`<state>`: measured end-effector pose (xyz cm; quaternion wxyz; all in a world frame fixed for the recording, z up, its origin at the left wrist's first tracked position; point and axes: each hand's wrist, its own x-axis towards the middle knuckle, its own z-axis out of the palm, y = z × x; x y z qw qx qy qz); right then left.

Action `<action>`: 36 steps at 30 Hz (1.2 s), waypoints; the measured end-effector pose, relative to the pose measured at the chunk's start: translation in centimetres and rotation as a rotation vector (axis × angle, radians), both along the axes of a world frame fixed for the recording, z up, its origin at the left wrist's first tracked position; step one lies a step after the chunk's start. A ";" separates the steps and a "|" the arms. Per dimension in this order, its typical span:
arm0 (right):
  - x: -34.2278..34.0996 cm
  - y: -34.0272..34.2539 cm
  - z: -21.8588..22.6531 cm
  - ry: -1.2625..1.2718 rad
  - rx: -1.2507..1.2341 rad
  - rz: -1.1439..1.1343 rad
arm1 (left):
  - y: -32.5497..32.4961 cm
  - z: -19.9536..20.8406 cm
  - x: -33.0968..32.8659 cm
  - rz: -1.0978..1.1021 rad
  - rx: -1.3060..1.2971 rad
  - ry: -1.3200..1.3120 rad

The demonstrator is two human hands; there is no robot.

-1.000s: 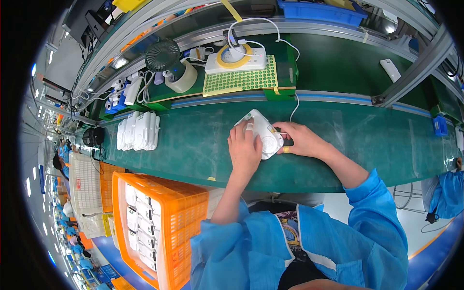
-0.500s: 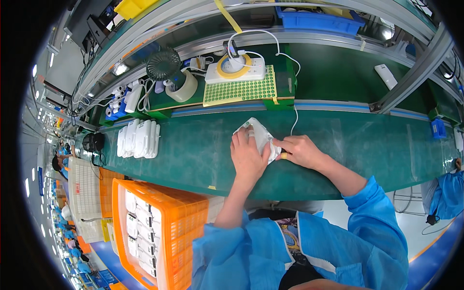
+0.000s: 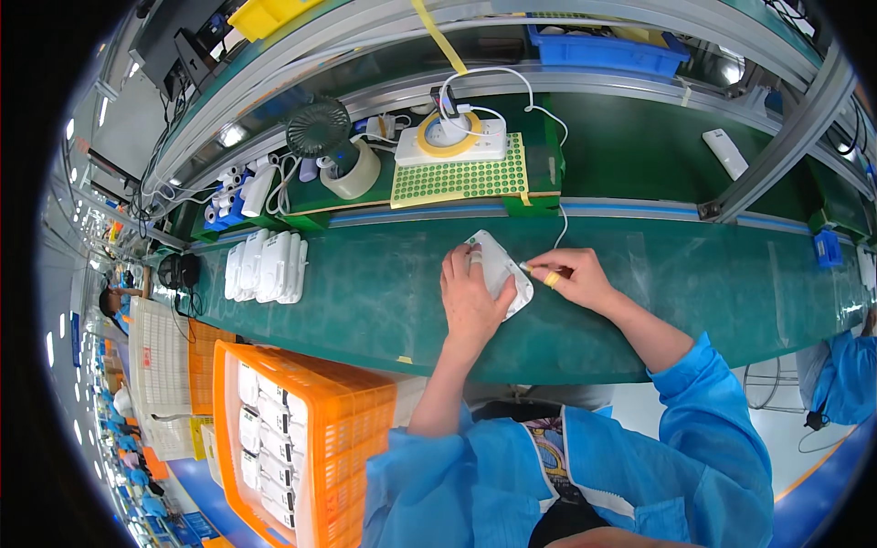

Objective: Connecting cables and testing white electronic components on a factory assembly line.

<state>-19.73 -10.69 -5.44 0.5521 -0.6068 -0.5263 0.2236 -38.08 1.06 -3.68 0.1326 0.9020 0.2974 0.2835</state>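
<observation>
A flat white plastic device point(image 3: 499, 268) with rounded corners lies at a slant on the green bench. My left hand point(image 3: 470, 290) rests over it, fingers on its far left side and thumb along its near part, holding it down. At its right edge, my right hand point(image 3: 574, 277) is closed in a pinch, with a yellow band round one finger. A thin white cable point(image 3: 564, 224) drops from the shelf to this hand. Its end seems to be between the fingertips, close to the device's edge; the fingers hide most of it.
Several white devices point(image 3: 266, 267) stand stacked at the left. An orange crate point(image 3: 352, 402) holding more sits near left, below the bench edge. On the shelf are a fan point(image 3: 319, 128), a tape roll point(image 3: 354, 172), a power strip point(image 3: 493, 144) and a green-dotted sheet point(image 3: 461, 181).
My right fingers have drawn slightly right, off the device's edge, uncovering its right side. The device now looks flatter on the bench. My left hand stays on it.
</observation>
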 end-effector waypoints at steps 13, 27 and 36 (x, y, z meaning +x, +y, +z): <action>0.8 0.2 -0.1 0.114 -0.153 -0.108 | 0.1 0.0 -0.1 -0.022 -0.015 -0.032; 0.8 0.5 -0.1 0.053 -0.125 -0.115 | 0.0 0.2 0.0 -0.029 0.032 -0.041; 0.7 0.6 0.0 0.055 -0.141 -0.103 | 0.0 0.0 0.0 -0.015 -0.001 -0.033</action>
